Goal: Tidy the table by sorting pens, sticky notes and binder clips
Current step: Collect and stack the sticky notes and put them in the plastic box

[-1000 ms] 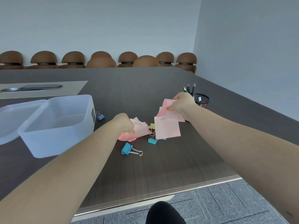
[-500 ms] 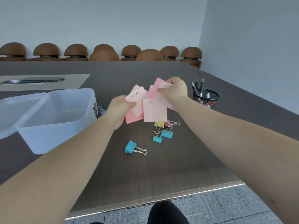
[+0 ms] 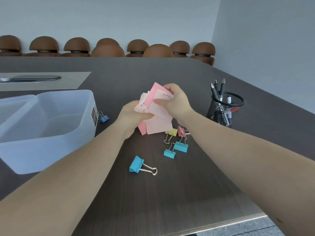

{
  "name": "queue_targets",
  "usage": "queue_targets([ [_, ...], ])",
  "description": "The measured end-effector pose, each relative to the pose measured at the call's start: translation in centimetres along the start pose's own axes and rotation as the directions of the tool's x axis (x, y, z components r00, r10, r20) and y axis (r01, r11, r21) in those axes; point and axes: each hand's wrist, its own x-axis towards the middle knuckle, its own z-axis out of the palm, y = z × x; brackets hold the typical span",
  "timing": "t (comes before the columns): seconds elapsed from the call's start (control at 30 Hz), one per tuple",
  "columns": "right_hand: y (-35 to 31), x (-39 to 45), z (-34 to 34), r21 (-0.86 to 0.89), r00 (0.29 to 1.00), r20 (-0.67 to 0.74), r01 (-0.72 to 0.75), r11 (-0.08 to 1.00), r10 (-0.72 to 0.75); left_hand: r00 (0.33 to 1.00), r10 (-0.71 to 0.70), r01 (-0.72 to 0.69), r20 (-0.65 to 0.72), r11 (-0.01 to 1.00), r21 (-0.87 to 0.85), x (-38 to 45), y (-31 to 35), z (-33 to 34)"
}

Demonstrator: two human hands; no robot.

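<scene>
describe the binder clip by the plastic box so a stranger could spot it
Find the clear plastic box on the table's left side. By its right wall lies a small binder clip. It is the only dark blue one, alone, away from the pastel cluster.

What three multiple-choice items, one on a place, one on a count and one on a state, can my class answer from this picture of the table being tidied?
1. Where are the pens?
A. In the mesh cup
B. In the plastic box
C. On the floor

2. How many binder clips lie on the table?
A. Two
B. Six
C. Nine

3. The pink sticky notes are:
A. Flat on the table
B. Held in both hands
C. In the box

Key: 1 A, pens stand in the mesh cup. 2 B, five near the binder clip, one blue clip by the plastic box. 3 B, left hand and right hand grip the sticky notes.
</scene>
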Motion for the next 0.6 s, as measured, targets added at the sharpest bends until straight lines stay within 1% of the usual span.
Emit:
queue_targets([
  [0.13, -0.1, 0.9, -0.7, 0.03, 0.996, 0.072, -0.053, 0.998, 0.05, 0.999, 0.047, -0.047, 0.003, 0.998, -0.045, 1.7, 1.2, 0.0],
  [0.2, -0.1, 1.4, -1.1, 0.036, 0.995, 0.071, -0.071, 0.997, 0.068, 0.999, 0.055, -0.055, -0.004, 0.998, -0.039, 2.4, 1.8, -0.1],
  [0.3, 0.1, 1.7, -1.3, 0.009, 0.996, 0.039, -0.077, 0.997, 0.077, 0.998, 0.059, -0.059, -0.018, 0.998, 0.016, 3.2, 2.2, -0.1],
  [0.37, 0.4, 2.0, -1.1, -0.026, 0.997, 0.012, -0.078, 0.997, 0.078, 0.998, 0.062, -0.062, -0.005, 0.996, 0.068, 3.3, 1.8, 0.2],
  [0.47, 0.9, 2.3, -0.7, -0.132, 0.994, -0.014, -0.109, 0.985, 0.108, 0.999, 0.045, -0.049, 0.03, 0.991, 0.123, 3.1, 0.9, 0.6],
  [0.6, 1.4, 2.7, -0.2, -0.258, 0.986, -0.007, -0.164, 0.952, 0.168, 1.0, 0.007, -0.009, 0.012, 0.994, 0.113, 3.2, 0.3, 0.8],
])
